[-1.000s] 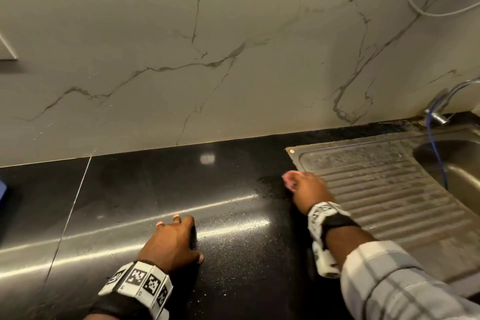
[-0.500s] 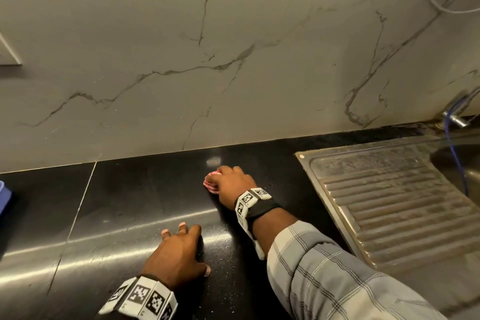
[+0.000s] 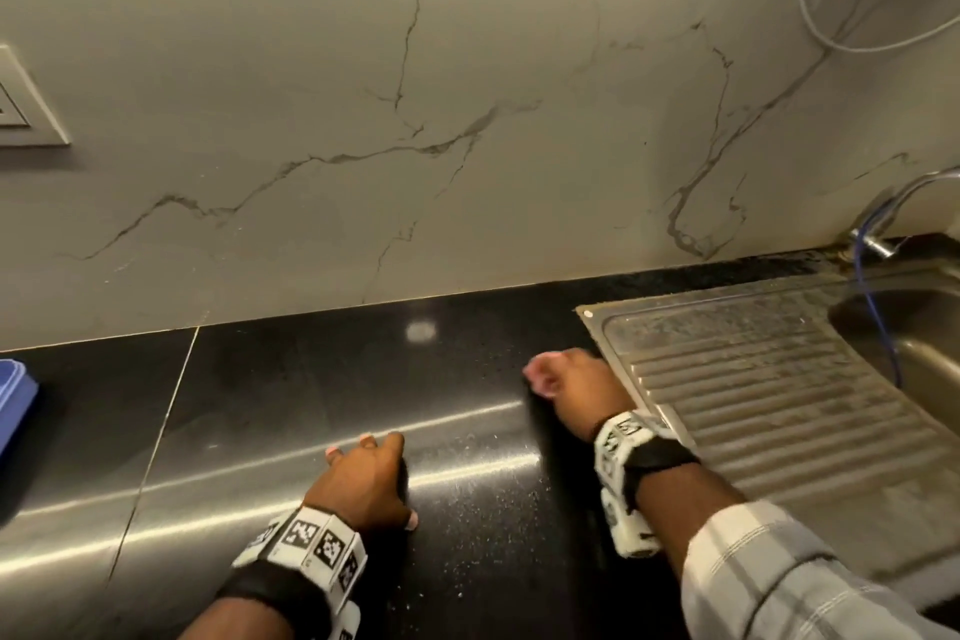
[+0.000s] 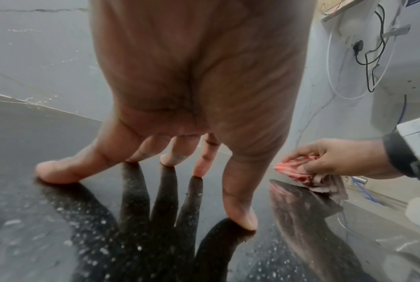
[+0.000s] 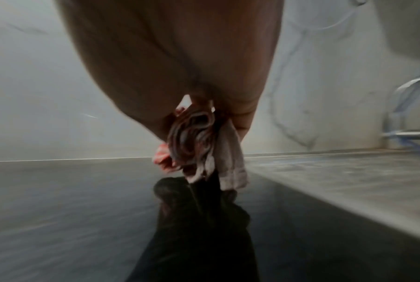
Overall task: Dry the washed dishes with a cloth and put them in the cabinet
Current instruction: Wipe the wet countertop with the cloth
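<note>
Since no dish shows in any view, we read this as wiping the table, not drying.
Right hand: our right hand (image 3: pixel 582 392), at centre right of the head view, is bunched round the cloth (image 4: pixel 308 174), pink and pale, so the wad sits under the palm and can be pressed flat on the stone.
Cloth: it touches the black table (image 3: pixel 291 400) just beside the left rim of the steel drainboard (image 3: pixel 779 411), where water would likely run off.
Left hand: our left hand (image 3: pixel 369 481), lower centre, is spread wide, fingertips (image 4: pixel 57 171) planted on the table and holding nothing; we judge it a brace.
Dishes and cabinet: not in view.
Blue object: at the far left edge (image 3: pixel 13 405), too cropped to name.
Tap: upper right (image 3: pixel 872 239), by the sink.
</note>
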Tool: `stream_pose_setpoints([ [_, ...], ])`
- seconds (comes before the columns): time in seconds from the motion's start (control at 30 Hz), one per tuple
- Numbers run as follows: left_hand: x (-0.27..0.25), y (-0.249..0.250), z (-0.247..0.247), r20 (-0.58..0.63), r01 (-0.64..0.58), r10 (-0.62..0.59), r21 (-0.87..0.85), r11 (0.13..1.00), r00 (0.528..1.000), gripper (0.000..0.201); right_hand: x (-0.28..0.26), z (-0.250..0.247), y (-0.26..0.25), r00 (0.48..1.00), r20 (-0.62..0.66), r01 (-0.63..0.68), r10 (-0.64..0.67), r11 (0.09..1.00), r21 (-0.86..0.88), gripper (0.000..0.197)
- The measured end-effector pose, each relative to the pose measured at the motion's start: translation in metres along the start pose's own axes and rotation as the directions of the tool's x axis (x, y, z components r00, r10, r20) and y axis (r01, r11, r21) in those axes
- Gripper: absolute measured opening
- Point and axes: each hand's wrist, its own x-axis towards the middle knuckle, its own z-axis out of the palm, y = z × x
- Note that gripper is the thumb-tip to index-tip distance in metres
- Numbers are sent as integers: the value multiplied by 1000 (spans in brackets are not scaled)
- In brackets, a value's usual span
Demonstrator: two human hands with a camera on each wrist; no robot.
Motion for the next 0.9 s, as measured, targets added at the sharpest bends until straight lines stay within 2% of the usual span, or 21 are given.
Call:
stream_pose_setpoints([
  [0.07,-7,2,-4,-28,-2,2,-2,1000,1000,64,-16,19,-34,985,132,129,-114,985,-111,54],
  [0.13,-16,2,-3,-57,-5,2,-48,999,998,57,-30,24,-35,978,161,154,-133,979,-131,55],
  [0.2,-29,3,-5,-95,-8,-6,-145,989,995,51,-46,15,-4,993,100,76,-67,993,-95,49],
  [0.27,-45,2,-4,-132,-7,-27,-248,969,991,54,-63,-1,44,997,18,-73,76,990,-117,39],
  [0.37,-78,-12,3,-227,-34,-33,-286,958,973,47,-94,-27,88,952,-50,-306,302,948,-89,25],
  [0.43,-102,-27,13,-257,-36,-38,-276,960,966,43,-114,-34,82,930,-146,-342,337,939,-15,29],
  [0.53,-134,-46,31,-243,9,-81,-284,959,967,46,-148,-30,31,962,-163,-194,220,968,162,36],
  [0.67,-162,-66,54,-189,111,-166,-273,956,968,49,-191,1,-61,975,-193,159,-108,950,270,37],
  [0.73,-173,-75,66,-177,145,-198,-272,951,964,49,-212,27,-108,959,-105,281,-263,926,251,38],
  [0.8,-183,-85,72,-186,127,-178,-256,958,966,48,-230,50,-151,926,-86,376,-367,913,156,40],
  [0.9,-195,-105,79,-176,115,-155,-220,969,972,45,-246,76,-202,906,-83,419,-415,907,45,40],
])
